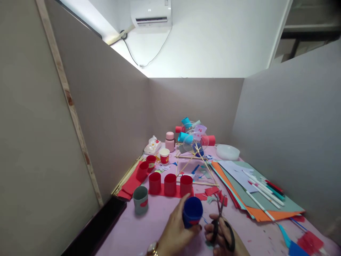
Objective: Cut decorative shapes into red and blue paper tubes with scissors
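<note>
My left hand (174, 231) is wrapped round a blue paper tube (192, 211) held upright near the front edge of the pink table (149, 227). A watch shows at that wrist. My right hand (222, 236) grips black-handled scissors (220, 217), fingers through the loops, blades pointing up and away just right of the tube. Both hands sit close together. Three red paper tubes (169, 184) stand in a row on a red strip just beyond the hands.
A grey tube (140, 200) stands at left, more red tubes (146, 166) and a paper cup (164, 155) behind. A stick-and-cup model (192, 142) stands at the back, a white bowl (227, 152) beside it. Coloured paper sheets (255, 199) with markers (263, 190) lie right. Partition walls close in three sides.
</note>
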{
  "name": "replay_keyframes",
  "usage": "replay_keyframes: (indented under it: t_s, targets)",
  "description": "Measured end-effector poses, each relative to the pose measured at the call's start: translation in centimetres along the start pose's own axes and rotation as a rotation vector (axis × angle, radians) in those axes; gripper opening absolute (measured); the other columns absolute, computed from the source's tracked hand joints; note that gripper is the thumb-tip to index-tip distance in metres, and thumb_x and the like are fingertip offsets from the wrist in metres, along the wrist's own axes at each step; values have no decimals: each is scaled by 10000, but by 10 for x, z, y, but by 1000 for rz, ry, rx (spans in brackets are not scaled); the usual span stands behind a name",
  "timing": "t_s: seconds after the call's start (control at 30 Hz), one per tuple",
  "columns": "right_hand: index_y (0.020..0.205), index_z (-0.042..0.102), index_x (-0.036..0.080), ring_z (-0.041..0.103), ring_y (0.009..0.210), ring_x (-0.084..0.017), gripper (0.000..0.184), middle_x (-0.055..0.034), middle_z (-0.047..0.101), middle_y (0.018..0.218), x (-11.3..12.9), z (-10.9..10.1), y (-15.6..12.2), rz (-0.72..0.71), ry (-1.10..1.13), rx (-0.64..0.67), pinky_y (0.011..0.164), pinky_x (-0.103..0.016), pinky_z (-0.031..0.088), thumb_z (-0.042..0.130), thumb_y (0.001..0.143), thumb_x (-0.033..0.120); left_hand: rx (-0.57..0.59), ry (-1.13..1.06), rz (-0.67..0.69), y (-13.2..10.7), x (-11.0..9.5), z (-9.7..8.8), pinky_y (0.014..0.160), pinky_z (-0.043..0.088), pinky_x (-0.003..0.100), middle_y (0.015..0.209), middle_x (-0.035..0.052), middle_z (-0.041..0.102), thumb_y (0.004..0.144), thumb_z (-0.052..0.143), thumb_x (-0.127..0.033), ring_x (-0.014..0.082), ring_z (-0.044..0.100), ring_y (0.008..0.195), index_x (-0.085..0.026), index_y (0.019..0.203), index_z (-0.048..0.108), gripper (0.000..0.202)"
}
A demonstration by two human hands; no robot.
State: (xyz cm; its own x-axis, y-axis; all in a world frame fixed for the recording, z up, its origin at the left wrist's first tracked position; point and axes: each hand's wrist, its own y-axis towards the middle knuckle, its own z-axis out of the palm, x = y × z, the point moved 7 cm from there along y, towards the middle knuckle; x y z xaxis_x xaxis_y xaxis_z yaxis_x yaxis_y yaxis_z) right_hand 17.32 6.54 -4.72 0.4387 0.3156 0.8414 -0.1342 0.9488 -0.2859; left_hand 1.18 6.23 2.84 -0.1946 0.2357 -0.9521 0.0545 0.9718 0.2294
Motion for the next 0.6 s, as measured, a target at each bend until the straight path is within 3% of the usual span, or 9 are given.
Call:
replay_keyframes:
  t_s: [0.1, 0.23, 0.43, 0.6]
  targets:
    - [971, 499, 209, 655, 558, -172, 617, 7, 657, 648, 4, 5, 1, -20, 19, 29, 354, -171, 412, 751, 593, 626, -129, 114, -15, 3, 0, -27, 913, 435, 391, 1106, 105, 683, 638, 639, -120, 285, 601, 1018, -170, 1144, 568, 514]
    - [966, 505, 205, 631, 514, -149, 628, 21, 644, 623, 3, 11, 1, -42, 6, 33, 323, -141, 377, 759, 574, 625, -252, 232, -57, 3, 4, -55, 920, 413, 442, 1116, 159, 667, 698, 609, -207, 321, 595, 1030, -118, 1131, 539, 447]
    - [965, 515, 191, 591, 457, -114, 664, 19, 647, 599, -2, 9, 3, -55, -12, 16, 300, -111, 325, 735, 567, 674, -310, 300, -89, -4, 9, -63, 937, 410, 429, 1170, 153, 656, 744, 571, -242, 310, 595, 1086, -138, 1247, 457, 526]
    - [959, 518, 193, 584, 437, -103, 670, 21, 649, 593, -8, 7, 8, -37, -14, 22, 310, -113, 323, 742, 554, 677, -328, 308, -71, -5, 12, -65, 958, 414, 395, 1195, 157, 641, 771, 540, -255, 278, 592, 1102, -125, 1233, 461, 486]
